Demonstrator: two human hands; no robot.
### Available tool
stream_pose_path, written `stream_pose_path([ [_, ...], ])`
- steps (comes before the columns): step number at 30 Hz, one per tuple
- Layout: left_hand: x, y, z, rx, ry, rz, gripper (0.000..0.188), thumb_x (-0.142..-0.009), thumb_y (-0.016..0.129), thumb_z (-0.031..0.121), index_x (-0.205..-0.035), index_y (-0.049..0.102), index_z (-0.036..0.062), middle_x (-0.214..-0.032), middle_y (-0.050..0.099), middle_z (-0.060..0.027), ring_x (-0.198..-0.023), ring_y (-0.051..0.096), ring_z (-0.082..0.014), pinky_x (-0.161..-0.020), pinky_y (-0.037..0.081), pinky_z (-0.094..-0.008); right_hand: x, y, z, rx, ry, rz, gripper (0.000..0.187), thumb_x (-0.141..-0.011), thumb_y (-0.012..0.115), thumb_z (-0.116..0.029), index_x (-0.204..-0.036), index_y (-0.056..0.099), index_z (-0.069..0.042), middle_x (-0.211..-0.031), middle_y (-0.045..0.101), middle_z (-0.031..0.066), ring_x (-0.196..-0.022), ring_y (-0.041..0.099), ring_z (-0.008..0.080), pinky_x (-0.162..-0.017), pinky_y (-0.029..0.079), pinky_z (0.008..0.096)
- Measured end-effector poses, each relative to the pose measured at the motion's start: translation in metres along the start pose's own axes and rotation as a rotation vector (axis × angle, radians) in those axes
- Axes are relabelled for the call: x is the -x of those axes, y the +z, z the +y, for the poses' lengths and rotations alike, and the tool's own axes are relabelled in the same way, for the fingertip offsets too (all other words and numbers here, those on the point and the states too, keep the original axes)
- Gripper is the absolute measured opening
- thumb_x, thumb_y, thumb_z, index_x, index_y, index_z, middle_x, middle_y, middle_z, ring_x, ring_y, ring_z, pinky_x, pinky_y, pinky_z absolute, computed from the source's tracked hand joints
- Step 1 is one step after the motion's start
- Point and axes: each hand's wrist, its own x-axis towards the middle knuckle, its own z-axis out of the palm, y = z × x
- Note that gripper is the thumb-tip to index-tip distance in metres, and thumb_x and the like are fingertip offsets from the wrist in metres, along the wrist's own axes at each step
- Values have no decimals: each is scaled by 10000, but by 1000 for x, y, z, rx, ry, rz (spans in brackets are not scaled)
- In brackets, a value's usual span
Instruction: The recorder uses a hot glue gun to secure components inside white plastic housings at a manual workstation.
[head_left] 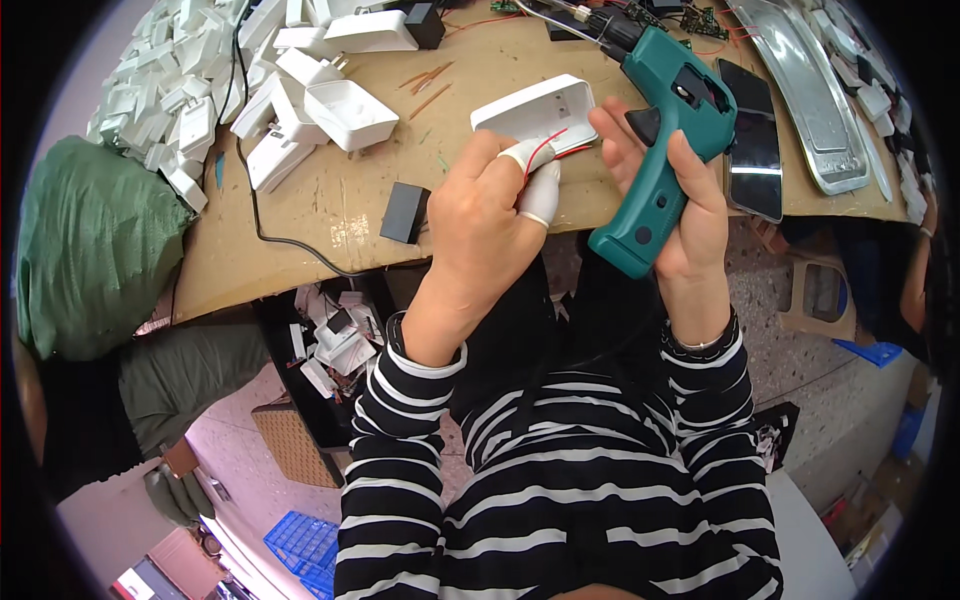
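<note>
Brown desk [325, 205] is holding white casings [185, 125] far left. The left hand [470, 220] is pinching a red wire [537, 149] beside a white shell [535, 108]; the right hand [692, 235] is gripping a green soldering gun [650, 195], fingers around its handle.

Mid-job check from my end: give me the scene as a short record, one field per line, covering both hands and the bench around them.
Left hand: pinches a thin red wire; white finger covers on thumb and finger
Right hand: holds a teal-green, pistol-shaped plastic tool
Beyond left hand: open white plastic case
Left of left hand: black rectangular block
Right of tool: flat black rectangular slab, then a shiny metal tray
Upper left: heap of white plastic cases
Surface: brown table
</note>
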Motion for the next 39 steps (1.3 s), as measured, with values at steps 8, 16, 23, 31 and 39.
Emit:
stream_pose_path([
  [8,3,13,-4,-109,12,84,98,-684,670,60,-743,598,27,-739,544,-80,-546,530,-248,-477,436,-328,4,9,9,132,7,35,527,-894,507,-161,-1308,265,55,-1303,351,287,-1194,412,397,-982,415,413],
  [16,1,11,-11,-291,124,124,144,-637,690,76,-759,615,59,-753,544,-31,-644,517,-187,-601,338,-321,24,4,-9,284,-107,20,545,-893,506,-157,-1340,245,13,-1268,406,286,-1133,495,348,-898,477,369],
  [23,2,12,-14,-255,175,125,173,-613,664,29,-775,605,35,-789,558,-43,-650,515,-189,-604,335,-315,73,-7,-24,605,-294,88,697,-808,644,-230,-1324,263,44,-1205,465,293,-932,617,279,-750,533,317],
  [31,1,9,-13,-327,172,81,208,-654,661,10,-856,622,39,-810,578,-52,-688,528,-195,-652,346,-307,110,-12,-27,713,-294,149,754,-756,695,-238,-1299,279,79,-1160,483,316,-834,637,239,-677,545,295],
  [39,-4,-3,-11,-115,86,70,168,-637,685,64,-798,655,106,-811,582,-1,-714,523,-163,-711,294,-319,93,-12,-20,429,-212,80,687,-820,633,-201,-1338,243,26,-1227,437,305,-906,627,267,-705,553,300],
])
